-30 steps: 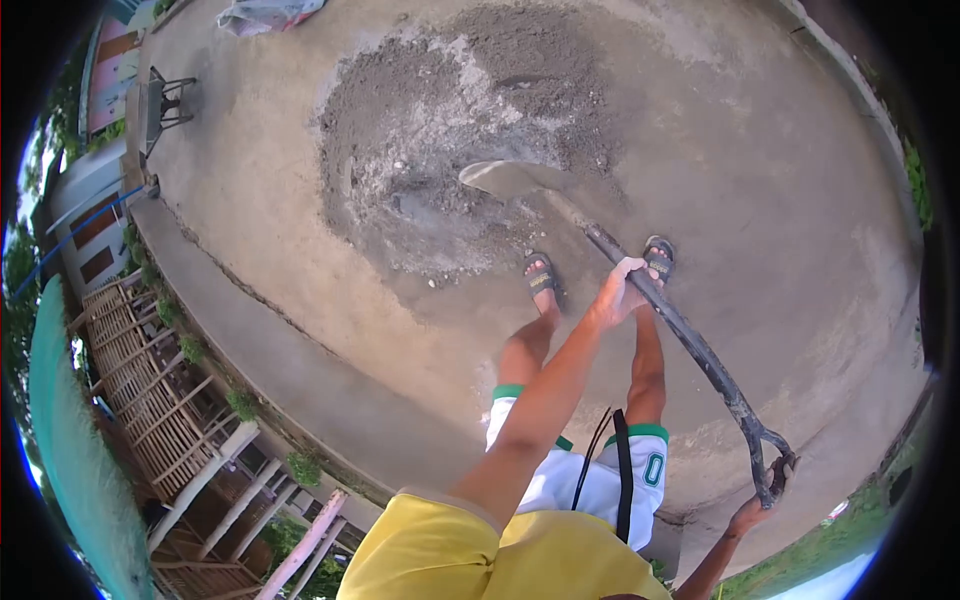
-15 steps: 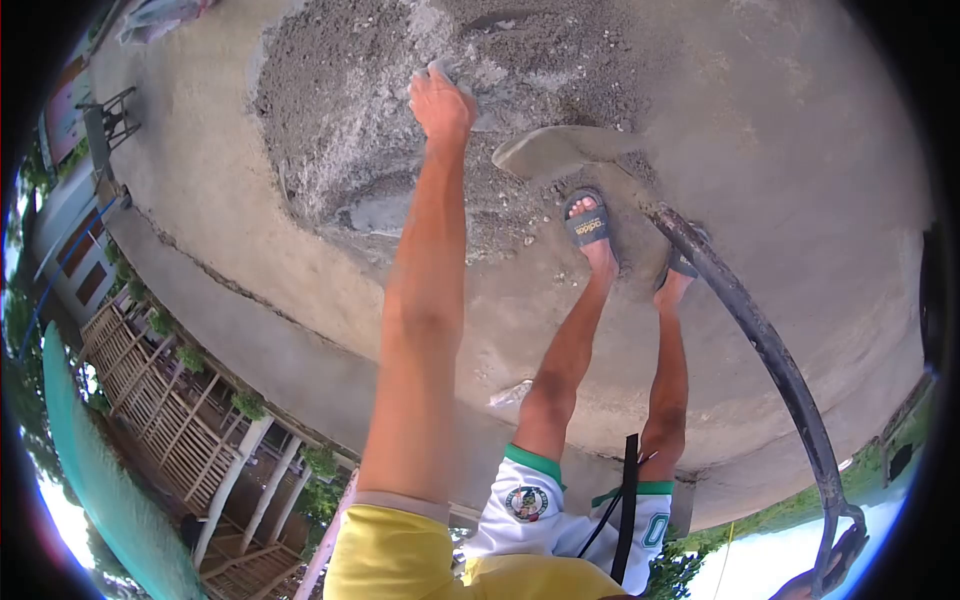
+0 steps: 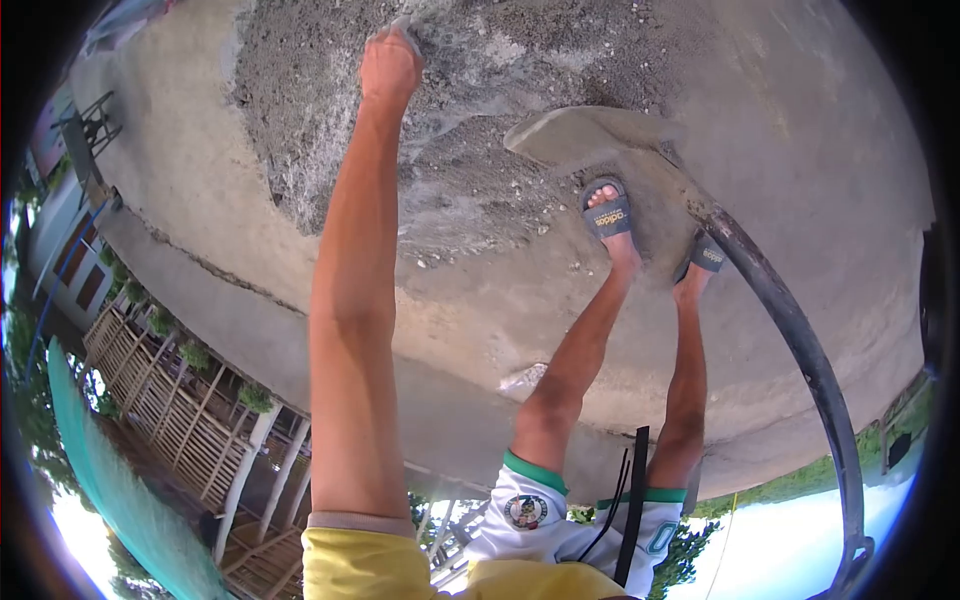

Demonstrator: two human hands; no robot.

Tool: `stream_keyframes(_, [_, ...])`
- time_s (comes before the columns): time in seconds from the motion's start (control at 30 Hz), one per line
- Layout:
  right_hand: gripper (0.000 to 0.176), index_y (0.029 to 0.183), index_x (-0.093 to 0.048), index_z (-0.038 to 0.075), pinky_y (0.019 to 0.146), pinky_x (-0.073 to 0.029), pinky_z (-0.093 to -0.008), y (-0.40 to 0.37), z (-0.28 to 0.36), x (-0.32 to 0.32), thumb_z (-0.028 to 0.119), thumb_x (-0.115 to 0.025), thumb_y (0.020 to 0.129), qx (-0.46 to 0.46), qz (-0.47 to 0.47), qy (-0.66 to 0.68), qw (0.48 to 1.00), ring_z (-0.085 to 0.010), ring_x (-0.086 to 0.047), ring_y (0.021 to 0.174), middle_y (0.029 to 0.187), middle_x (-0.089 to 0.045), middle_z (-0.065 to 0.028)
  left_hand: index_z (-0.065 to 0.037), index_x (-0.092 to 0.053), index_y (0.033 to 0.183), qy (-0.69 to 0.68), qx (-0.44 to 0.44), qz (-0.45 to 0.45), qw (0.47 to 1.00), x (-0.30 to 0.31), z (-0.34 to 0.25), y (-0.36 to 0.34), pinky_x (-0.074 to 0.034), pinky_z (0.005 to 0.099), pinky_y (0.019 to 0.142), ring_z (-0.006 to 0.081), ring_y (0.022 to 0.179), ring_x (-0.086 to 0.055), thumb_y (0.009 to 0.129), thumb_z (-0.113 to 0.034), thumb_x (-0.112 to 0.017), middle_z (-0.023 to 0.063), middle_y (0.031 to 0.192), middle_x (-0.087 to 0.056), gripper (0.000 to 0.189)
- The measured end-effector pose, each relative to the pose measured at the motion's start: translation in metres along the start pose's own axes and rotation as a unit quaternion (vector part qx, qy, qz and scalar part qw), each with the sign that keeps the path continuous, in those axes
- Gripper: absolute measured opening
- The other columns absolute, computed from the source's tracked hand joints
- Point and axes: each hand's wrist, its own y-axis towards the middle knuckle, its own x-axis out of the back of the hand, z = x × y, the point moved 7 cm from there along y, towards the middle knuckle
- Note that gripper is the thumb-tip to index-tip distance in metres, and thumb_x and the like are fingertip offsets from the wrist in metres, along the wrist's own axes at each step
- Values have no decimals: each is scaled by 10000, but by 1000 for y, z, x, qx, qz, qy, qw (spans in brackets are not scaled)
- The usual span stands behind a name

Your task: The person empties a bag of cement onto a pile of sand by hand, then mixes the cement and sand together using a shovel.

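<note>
My left hand point(image 3: 391, 68) is closed at the end of a stretched arm, over the grey sand and powder heap point(image 3: 450, 190). A small greyish thing shows at its fingertips, too unclear to name. A shovel point(image 3: 815, 370) reaches from the lower right to the heap's edge, its blade point(image 3: 565, 137) coated in grey beside my slippered foot. At the handle's far end, my right hand point(image 3: 848, 578) is dark and mostly cut off by the frame edge, closed round the grip.
Both feet stand on concrete ground point(image 3: 800, 200) in dark slippers point(image 3: 608, 210). A crumpled whitish scrap point(image 3: 525, 378) lies near the left leg. Slatted bamboo fencing point(image 3: 165, 400) and green netting point(image 3: 110, 490) are at the lower left. A dark metal frame point(image 3: 97, 122) stands at the upper left.
My left hand has moved up and left over the heap, still closed. The feet and shovel appear further right, and less of my right hand shows.
</note>
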Motion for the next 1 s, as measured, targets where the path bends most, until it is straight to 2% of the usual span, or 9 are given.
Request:
stream_keyframes(0.1, [214,1024,-530,-29,874,-400,-394,4,6,-9,157,-525,919,8,6,-3,1000,-293,-480,1030,1171,-483,-176,-105,-614,1147,28,-67,19,997,-52,7,8,-509,451,845,386,974,-621,900,-220,-531,216,1113,-620,285])
stream_keyframes(0.3, [221,995,-541,-29,826,-408,-378,10,10,-5,174,-528,910,25,17,-2,1000,-276,-483,976,1112,-501,-164,-138,-507,1309,24,187,295,937,-16,-11,-8,-394,452,1021,384,1182,-503,911,-281,-522,214,1276,-533,423])
stream_keyframes(0.47, [229,970,-550,-30,786,-415,-365,5,7,21,188,-531,902,41,12,13,999,-261,-485,930,1064,-517,-154,-71,-515,1286,76,206,-125,967,105,-27,-97,-321,528,1050,478,1260,-383,914,-238,-503,253,1369,-424,408])
stream_keyframes(0.57, [235,955,-556,-30,761,-419,-357,0,-6,41,197,-533,897,53,6,29,998,-253,-487,903,1034,-526,-148,-63,-686,933,-83,211,98,969,92,-90,-174,-316,504,1043,351,1067,-555,916,-302,-540,180,944,-664,281])
stream_keyframes(0.67, [241,940,-561,-30,737,-423,-349,-8,-38,56,205,-534,893,62,19,30,997,-244,-488,875,1005,-535,-141,-23,-656,1067,-298,223,76,925,89,-234,-245,-313,467,1059,362,1179,-496,921,-414,-525,182,1160,-607,438])
stream_keyframes(0.73, [228,1002,-539,-30,838,-406,-384,-19,-71,68,179,-532,911,79,32,28,996,-278,-475,993,1113,-512,-164,-16,-589,1193,-488,318,186,791,50,-336,-269,-321,476,1051,344,1244,-454,921,-415,-539,189,1158,-606,486])
stream_keyframes(0.83, [243,1120,-501,-31,1031,-381,-452,-27,-115,73,129,-537,941,135,72,6,988,-341,-452,1217,1319,-480,-204,-13,-600,1104,-866,442,221,80,112,-485,-234,-466,415,904,250,1040,-603,939,-347,-526,146,938,-668,380])
stream_keyframes(0.93, [205,1059,-538,-24,924,-409,-429,-34,-133,67,108,-564,904,129,147,-84,977,-303,-457,1110,1172,-553,-167,-97,-555,873,-929,369,-3,7,18,-539,-239,-507,303,640,137,681,-590,901,-244,-600,18,708,-574,156])
stream_keyframes(1.0, [173,949,-565,-7,785,-434,-358,-26,-222,77,153,-563,881,44,104,40,993,-256,-508,917,1001,-571,-131,-144,-443,778,-845,523,22,108,40,-594,-259,-425,239,494,62,523,-459,864,-171,-626,-48,620,-450,204])
